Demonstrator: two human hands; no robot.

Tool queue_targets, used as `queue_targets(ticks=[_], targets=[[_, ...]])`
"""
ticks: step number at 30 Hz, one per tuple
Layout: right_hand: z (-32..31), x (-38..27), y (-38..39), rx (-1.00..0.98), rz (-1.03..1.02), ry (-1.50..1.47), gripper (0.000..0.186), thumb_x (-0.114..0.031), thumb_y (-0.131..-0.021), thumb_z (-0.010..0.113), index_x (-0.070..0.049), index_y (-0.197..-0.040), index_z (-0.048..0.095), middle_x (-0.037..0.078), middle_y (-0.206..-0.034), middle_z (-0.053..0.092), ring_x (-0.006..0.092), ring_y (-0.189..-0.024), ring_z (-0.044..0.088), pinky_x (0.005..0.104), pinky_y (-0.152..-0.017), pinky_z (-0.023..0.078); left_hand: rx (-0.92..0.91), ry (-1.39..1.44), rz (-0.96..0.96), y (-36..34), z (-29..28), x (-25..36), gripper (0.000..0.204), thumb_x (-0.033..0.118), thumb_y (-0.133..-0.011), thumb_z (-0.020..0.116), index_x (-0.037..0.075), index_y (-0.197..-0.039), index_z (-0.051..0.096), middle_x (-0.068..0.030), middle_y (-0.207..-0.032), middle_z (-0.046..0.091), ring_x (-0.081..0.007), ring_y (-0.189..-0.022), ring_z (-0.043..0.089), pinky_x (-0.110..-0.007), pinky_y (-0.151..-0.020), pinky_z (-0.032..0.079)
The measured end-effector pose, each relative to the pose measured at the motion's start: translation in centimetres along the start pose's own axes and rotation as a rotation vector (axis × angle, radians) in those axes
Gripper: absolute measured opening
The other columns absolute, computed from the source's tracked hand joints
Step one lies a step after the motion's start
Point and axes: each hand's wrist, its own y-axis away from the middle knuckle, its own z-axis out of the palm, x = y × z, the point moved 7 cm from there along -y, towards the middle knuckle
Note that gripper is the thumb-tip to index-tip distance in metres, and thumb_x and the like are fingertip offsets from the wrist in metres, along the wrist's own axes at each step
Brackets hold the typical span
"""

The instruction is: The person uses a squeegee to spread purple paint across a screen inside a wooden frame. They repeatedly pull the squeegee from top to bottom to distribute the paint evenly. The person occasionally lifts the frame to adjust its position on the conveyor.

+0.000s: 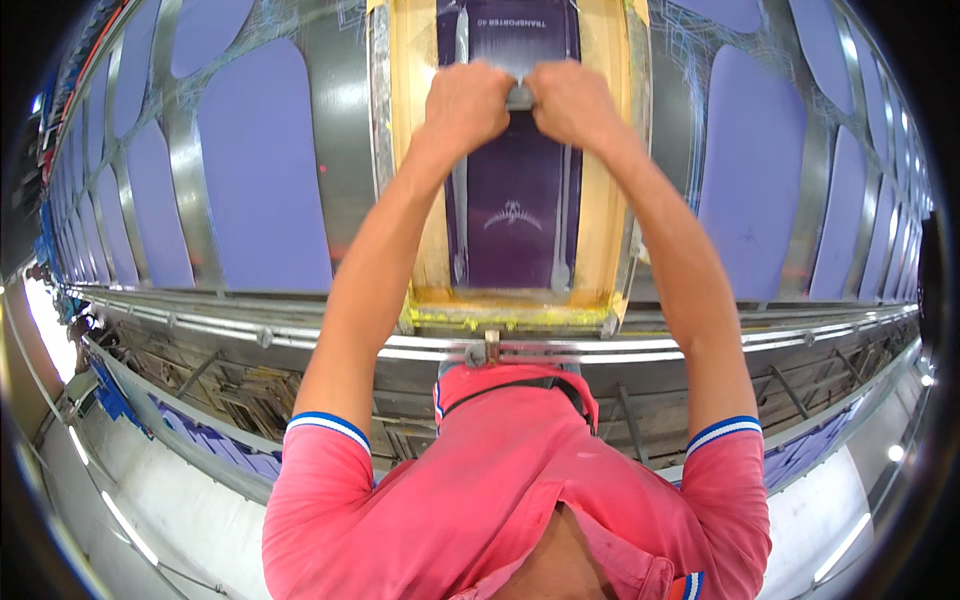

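In front of me lies a screen-printing frame [605,200] with a pale yellow border and a dark purple mesh window [510,170]. The mesh carries a small winged emblem and a line of lettering, with grey streaks along both sides. My left hand [468,105] and my right hand [572,100] are closed side by side on a grey squeegee [520,98] over the upper part of the mesh. Only a short piece of the squeegee shows between my fists; its blade is mostly hidden. Both arms reach forward, nearly straight.
Lilac cut panels [262,170] lie in rows on the long dark table to the left, and similar panels [755,170] to the right. A metal rail [640,350] runs along the table's near edge, by my waist. Beneath it are shelves with more lilac pieces [215,435].
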Motion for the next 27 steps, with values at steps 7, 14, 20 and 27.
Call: queue_targets(ticks=[7, 14, 20, 27], targets=[[5.3, -10.9, 20.0, -0.014, -0.083, -0.090, 0.014, -0.009, -0.076, 0.062, -0.007, -0.085, 0.072, 0.011, -0.089, 0.067, 0.0285, -0.093, 0.065, 0.0488, -0.091, 0.047, -0.015, 0.208, -0.003, 21.2, 4.6, 7.9, 0.014, 0.004, -0.069, 0.065, 0.010, -0.081, 0.069, -0.0143, -0.076, 0.069, -0.0348, -0.074, 0.070, -0.046, -0.065, 0.055], [4.5, -9.2, 17.4, -0.105, -0.027, -0.163, 0.013, -0.010, -0.072, 0.063, -0.005, -0.079, 0.072, 0.016, -0.085, 0.071, 0.0337, -0.084, 0.070, 0.0479, -0.084, 0.053, -0.190, 0.123, -0.030, 18.3, 4.2, 6.4, 0.021, 0.007, -0.068, 0.066, 0.012, -0.085, 0.075, -0.0155, -0.081, 0.071, -0.0350, -0.080, 0.070, -0.048, -0.068, 0.055], [-1.2, 0.8, -0.6, -0.154, 0.095, -0.055, 0.019, -0.013, -0.075, 0.062, -0.005, -0.086, 0.075, 0.021, -0.090, 0.072, 0.0389, -0.086, 0.071, 0.0490, -0.078, 0.057, -0.139, 0.009, -0.037, -1.2, -1.0, 0.1, 0.022, 0.014, -0.072, 0.066, 0.015, -0.092, 0.077, -0.0171, -0.085, 0.072, -0.0361, -0.086, 0.071, -0.047, -0.076, 0.057], [-5.1, 9.3, -15.6, -0.116, 0.073, 0.045, 0.023, -0.016, -0.075, 0.060, -0.003, -0.087, 0.074, 0.025, -0.090, 0.071, 0.0419, -0.087, 0.071, 0.0494, -0.079, 0.056, -0.036, -0.014, -0.001, -17.5, -4.7, -5.4, 0.040, 0.013, -0.071, 0.063, 0.019, -0.107, 0.077, -0.0173, -0.092, 0.074, -0.0356, -0.089, 0.071, -0.046, -0.078, 0.057]])
